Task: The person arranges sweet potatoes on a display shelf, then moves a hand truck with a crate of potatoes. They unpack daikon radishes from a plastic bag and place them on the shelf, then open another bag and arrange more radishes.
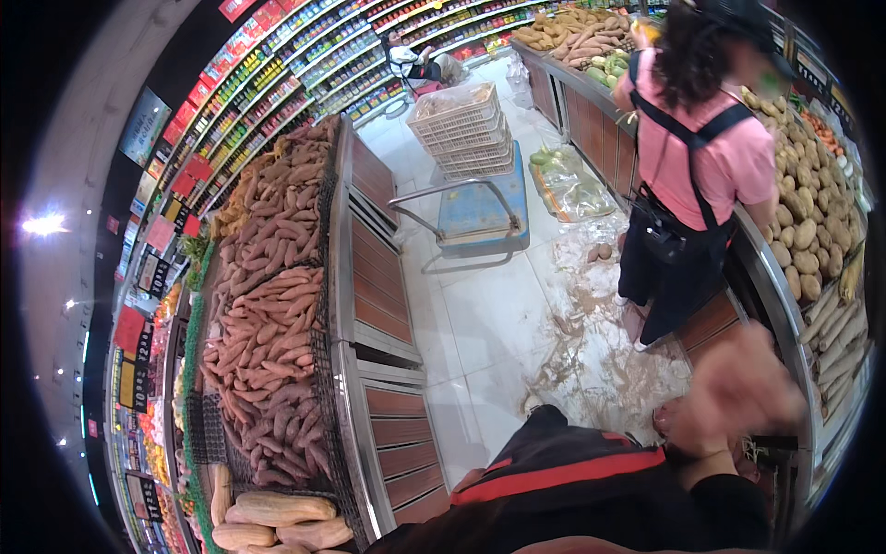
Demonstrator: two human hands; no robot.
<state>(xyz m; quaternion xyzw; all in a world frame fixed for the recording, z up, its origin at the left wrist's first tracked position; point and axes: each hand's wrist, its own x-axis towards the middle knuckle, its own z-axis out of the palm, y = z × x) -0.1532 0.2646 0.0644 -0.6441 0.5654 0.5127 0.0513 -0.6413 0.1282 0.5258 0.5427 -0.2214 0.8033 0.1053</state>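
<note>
My right hand (740,388) is raised at the lower right, blurred, beside the metal rim of the right-hand produce counter (765,284). Its fingers are too smeared to tell whether they are apart or closed, and no held thing can be made out. A reddish item (663,419) lies low behind the wrist, mostly covered. White radish-like or yam-like roots (834,346) and potatoes (806,228) fill the counter near this hand. My left hand is out of view. Below me spreads my dark apron with a red band (561,478).
A co-worker in a pink shirt (699,152) stands at the right counter. A blue platform trolley (481,215) carries stacked white crates (464,131). Soil, a plastic bag of green vegetables (571,183) and loose potatoes (599,253) lie on the floor. Sweet potatoes (277,298) and squashes (284,509) fill the left counter.
</note>
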